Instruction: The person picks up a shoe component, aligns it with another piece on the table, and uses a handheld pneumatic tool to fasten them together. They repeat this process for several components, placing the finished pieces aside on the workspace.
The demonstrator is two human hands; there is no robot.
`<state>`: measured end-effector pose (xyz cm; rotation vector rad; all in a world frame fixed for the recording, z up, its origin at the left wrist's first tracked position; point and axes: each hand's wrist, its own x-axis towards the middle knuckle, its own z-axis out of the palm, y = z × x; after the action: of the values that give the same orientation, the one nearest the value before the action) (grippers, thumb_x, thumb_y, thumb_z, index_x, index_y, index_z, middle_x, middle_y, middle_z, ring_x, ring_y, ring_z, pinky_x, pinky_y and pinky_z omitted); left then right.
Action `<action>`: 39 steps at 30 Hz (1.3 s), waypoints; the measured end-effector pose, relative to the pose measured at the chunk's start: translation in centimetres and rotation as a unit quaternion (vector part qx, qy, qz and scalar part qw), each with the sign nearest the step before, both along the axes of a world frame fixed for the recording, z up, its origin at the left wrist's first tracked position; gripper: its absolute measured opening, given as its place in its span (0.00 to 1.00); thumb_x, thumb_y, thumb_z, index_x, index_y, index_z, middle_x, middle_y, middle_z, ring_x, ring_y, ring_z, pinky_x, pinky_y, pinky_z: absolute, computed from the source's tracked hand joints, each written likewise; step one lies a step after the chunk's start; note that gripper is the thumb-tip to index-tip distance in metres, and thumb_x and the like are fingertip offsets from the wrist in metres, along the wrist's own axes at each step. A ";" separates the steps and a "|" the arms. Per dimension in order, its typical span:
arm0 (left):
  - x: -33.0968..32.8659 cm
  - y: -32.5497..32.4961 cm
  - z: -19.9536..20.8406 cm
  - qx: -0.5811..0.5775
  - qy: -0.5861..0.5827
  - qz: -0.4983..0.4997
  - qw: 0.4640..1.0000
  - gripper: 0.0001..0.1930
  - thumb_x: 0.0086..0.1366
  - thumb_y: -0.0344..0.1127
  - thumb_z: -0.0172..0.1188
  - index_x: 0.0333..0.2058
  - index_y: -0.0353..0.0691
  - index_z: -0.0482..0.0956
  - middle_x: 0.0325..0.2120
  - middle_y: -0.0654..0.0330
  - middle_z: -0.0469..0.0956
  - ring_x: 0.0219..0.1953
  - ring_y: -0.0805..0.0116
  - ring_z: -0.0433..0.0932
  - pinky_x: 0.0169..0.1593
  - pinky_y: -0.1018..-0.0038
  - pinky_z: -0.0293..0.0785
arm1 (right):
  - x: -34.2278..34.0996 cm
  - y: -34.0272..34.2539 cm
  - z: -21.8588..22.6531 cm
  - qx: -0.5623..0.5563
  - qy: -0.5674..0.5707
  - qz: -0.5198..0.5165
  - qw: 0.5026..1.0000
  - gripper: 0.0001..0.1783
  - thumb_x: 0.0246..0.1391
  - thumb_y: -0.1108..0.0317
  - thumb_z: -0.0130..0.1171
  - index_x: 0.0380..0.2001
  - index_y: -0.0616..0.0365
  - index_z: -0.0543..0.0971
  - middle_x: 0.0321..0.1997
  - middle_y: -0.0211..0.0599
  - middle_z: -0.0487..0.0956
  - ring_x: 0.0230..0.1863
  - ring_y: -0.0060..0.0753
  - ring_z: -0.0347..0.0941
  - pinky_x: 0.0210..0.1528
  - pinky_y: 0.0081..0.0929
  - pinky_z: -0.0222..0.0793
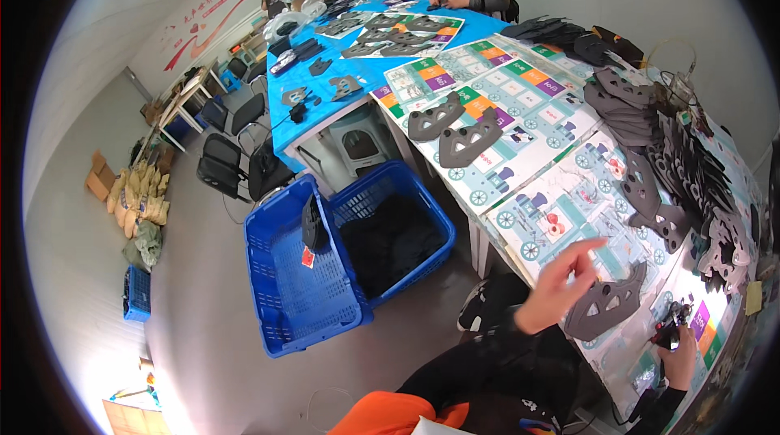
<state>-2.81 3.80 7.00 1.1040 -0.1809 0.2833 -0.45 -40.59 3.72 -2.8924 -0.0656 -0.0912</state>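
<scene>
My left hand (559,287) hovers at the near edge of the table, its index finger stretched out and nothing seen in it. Just beside it lies a dark grey curved foam-like piece (608,303) with cut-out holes. At the lower right, my right hand (679,359) is closed round a small black tool (671,333) with shiny parts; its exact kind is hard to make out. Farther up the table rest two more grey pieces, one cut-out piece (471,141) and another (435,120) behind it.
Heaps of grey cut-out pieces (691,163) line the table's right side. Two blue crates stand on the floor to the left, one crate (276,305) holding a dark object, the other (443,228) dark material. Two people work at the far blue-covered table (337,94). Black chairs (219,159) stand beyond.
</scene>
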 end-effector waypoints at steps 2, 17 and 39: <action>-4.2 5.0 5.0 -0.178 -0.234 -0.117 0.949 0.12 0.72 0.31 0.54 0.35 0.32 0.85 0.24 0.60 0.77 0.27 0.68 0.72 0.40 0.72 0.68 | -0.7 -0.4 0.1 -0.010 -0.008 -0.001 1.000 0.39 0.37 0.76 0.74 0.59 0.69 0.75 0.55 0.52 0.77 0.59 0.61 0.74 0.64 0.46 0.71; -10.5 8.4 13.4 0.064 -0.206 0.416 0.883 0.51 0.70 0.26 0.58 0.81 0.34 0.34 0.24 0.62 0.75 0.23 0.74 0.68 0.30 0.79 0.64 | 0.3 0.2 0.5 0.022 0.042 0.001 0.999 0.41 0.38 0.75 0.72 0.61 0.69 0.75 0.56 0.55 0.77 0.61 0.63 0.74 0.66 0.47 0.70; -10.8 7.2 12.2 0.032 -0.055 0.256 0.964 0.37 0.68 0.17 0.50 0.76 0.29 0.55 0.27 0.66 0.74 0.26 0.78 0.69 0.33 0.80 0.66 | 0.2 0.2 1.0 -0.001 0.068 -0.025 0.997 0.43 0.41 0.71 0.73 0.65 0.68 0.74 0.67 0.58 0.75 0.71 0.64 0.69 0.75 0.47 0.63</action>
<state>-13.58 11.04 19.20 1.1895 0.0010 0.8079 -0.23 -40.36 4.74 -2.8934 0.0316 0.0980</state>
